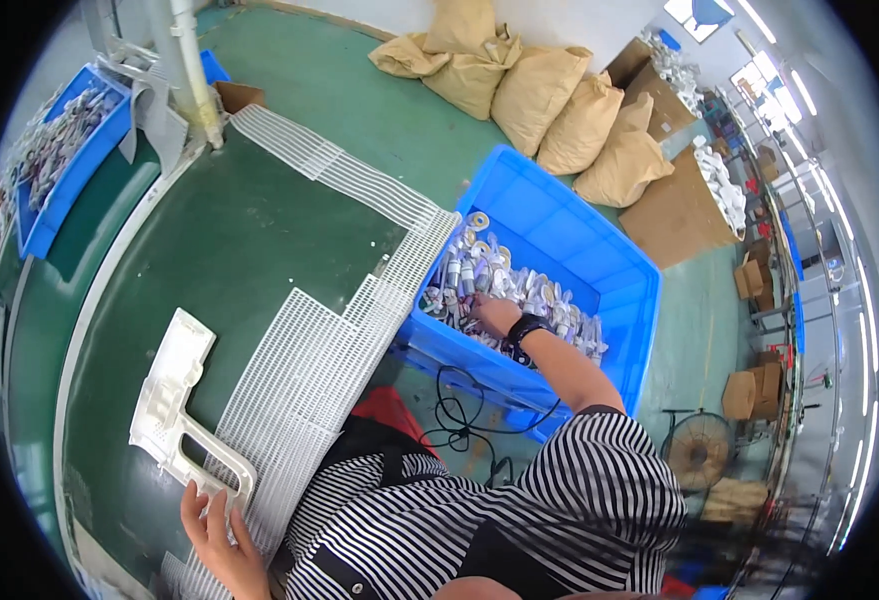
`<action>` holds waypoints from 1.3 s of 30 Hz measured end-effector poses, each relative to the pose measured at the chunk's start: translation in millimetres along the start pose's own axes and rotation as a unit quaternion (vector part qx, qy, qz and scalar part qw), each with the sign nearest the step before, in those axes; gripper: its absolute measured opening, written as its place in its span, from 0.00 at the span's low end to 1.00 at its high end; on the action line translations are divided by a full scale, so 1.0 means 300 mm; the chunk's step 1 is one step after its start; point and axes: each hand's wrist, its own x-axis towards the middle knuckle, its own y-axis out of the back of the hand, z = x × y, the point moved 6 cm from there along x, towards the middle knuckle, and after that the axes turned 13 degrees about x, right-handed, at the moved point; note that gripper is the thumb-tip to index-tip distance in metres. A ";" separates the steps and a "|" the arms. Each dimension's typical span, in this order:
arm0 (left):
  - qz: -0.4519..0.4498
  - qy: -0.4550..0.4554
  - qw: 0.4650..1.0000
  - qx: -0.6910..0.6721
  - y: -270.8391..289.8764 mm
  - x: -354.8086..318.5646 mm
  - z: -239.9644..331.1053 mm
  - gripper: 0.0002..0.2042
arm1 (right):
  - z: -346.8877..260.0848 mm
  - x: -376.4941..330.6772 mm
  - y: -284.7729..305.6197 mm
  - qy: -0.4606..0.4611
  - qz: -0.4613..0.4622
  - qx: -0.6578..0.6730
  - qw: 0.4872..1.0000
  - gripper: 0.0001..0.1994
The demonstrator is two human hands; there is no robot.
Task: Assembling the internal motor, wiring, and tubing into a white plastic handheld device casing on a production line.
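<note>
A cream-white plastic housing half (pixel 172 385), shaped like a gun with a looped handle, lies on the green table (pixel 259 220). By the lower end of its handle is my left hand (pixel 224 540), fingers spread and stretched, the tips at the handle's edge. My right hand (pixel 497 315), with a black band at the wrist, reaches down into a deep blue bin (pixel 599 240). Inside are many small motor-like parts (pixel 534 295) with wires and whitish wrapping. The right fingers curl in among these parts; what they grip is hidden.
White plastic grid mats (pixel 289 390) cover the table's right side. A black cable (pixel 459 410) hangs below the bin. Beyond stand tan sacks (pixel 539 95) and cardboard boxes (pixel 684 205); a fan (pixel 699 450) is at right. Another blue bin (pixel 64 150) of parts sits far left.
</note>
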 end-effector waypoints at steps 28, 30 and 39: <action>0.071 0.166 0.941 -0.286 0.092 -0.088 -0.128 0.15 | -0.810 -0.426 1.593 0.516 0.104 0.685 0.504 0.13; 0.076 0.049 0.967 -0.236 0.176 -0.025 -0.085 0.16 | -0.942 -0.403 1.591 0.531 0.073 0.674 0.509 0.13; 0.013 0.046 0.799 -0.599 0.391 0.132 -0.079 0.21 | -1.601 -0.398 1.230 0.511 -0.104 0.715 0.466 0.09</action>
